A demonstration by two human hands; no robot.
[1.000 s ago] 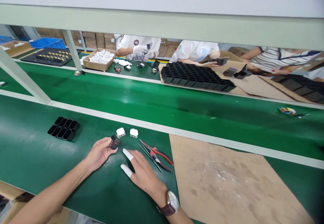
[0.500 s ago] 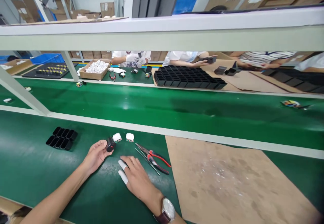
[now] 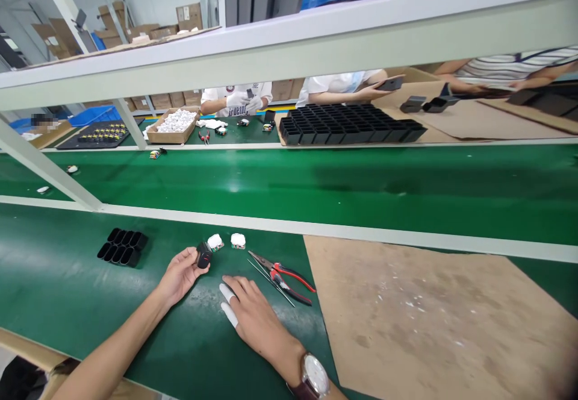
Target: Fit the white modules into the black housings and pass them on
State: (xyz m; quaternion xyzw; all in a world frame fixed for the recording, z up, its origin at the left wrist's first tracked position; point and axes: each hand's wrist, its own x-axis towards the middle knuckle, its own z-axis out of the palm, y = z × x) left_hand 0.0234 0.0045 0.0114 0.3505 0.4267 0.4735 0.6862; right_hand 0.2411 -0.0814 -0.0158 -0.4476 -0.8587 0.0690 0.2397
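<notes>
Here, the left hand point(image 3: 180, 273) only fingertip-pinches a small black housing point(image 3: 204, 256), the right hand point(image 3: 253, 315) lying released on the counter point(image 3: 67, 279), so the housing might slip onto the white parts point(image 3: 215, 241).

The surface point(image 3: 67, 291) is deep green, edged by a white strip point(image 3: 361, 233), with a brighter green belt point(image 3: 316, 183) beyond. The small part point(image 3: 204, 256) in the left hand point(image 3: 180, 273) is black with a red patch. Two fingers point(image 3: 228, 293) of the right hand point(image 3: 253, 318) wear white covers. The watch point(image 3: 315, 379) has a silver case on a dark brown strap. The pliers point(image 3: 289, 276) have red and black handles. The two small pieces point(image 3: 238, 240) are white. The little tray point(image 3: 121, 247) is black. The cardboard sheet point(image 3: 428, 315) is brown, flecked with white. Across the belt, a striped shirt point(image 3: 515, 65) is white and dark.
</notes>
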